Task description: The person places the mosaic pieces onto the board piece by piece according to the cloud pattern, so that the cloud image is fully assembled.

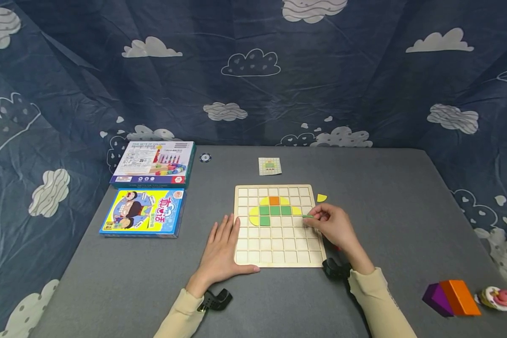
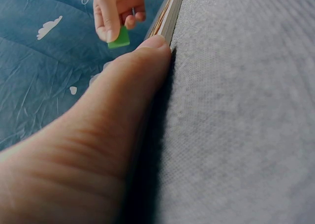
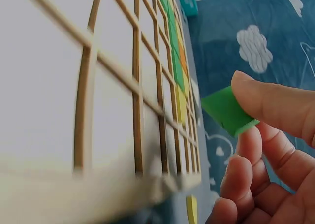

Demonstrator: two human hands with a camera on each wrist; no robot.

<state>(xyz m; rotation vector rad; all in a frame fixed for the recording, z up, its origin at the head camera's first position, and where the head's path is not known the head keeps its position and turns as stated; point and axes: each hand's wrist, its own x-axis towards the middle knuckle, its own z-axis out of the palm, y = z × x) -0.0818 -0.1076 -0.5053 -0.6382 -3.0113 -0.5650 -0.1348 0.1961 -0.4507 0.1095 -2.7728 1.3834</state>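
Observation:
A wooden grid board (image 1: pixel 280 257) lies on the grey table with green, yellow and orange tiles set in its upper cells. My right hand (image 1: pixel 331 224) pinches a green square tile (image 3: pixel 229 111) between thumb and fingers, held just above the board's right side. The same green tile (image 2: pixel 118 38) shows beyond my thumb in the left wrist view. Spread flat, my left hand (image 1: pixel 221 249) rests at the board's lower left, its fingers along the left edge and its thumb along the front edge. A loose yellow quarter-round tile (image 1: pixel 322 197) lies just right of the board.
A small pattern card (image 1: pixel 270 166) lies behind the board. Two boxes, one white and purple (image 1: pixel 154 164) and one blue and yellow (image 1: pixel 143 212), sit at the left, near a poker chip (image 1: pixel 205 157). Orange (image 1: pixel 460 297) and purple blocks and a figurine (image 1: pixel 500 298) stand front right. Something red is partly hidden under my right hand.

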